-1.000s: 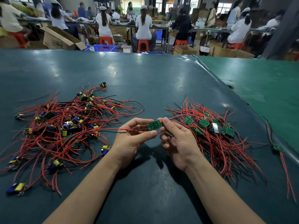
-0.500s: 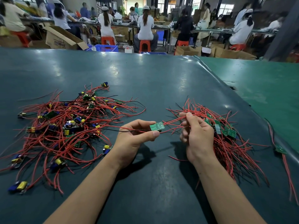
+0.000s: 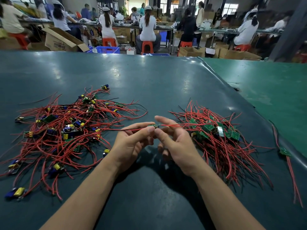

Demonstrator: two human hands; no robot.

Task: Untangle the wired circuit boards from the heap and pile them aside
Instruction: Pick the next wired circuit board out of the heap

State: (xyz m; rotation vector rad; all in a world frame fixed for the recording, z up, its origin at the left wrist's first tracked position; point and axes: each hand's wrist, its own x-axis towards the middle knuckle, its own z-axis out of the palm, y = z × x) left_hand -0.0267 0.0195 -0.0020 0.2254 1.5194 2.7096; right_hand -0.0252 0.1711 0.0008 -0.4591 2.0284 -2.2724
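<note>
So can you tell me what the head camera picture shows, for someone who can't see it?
Two hands, left hand and right hand, pinch a small green circuit board with red wires above a dark green table. A tangled heap lies left, a sorted pile right.

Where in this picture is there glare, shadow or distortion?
Head view: pale glare patches on the dark green table; soft shadows lie under the left hand and right hand; the wide lens bends the table's far edge; the workers behind look slightly blurred.
</note>
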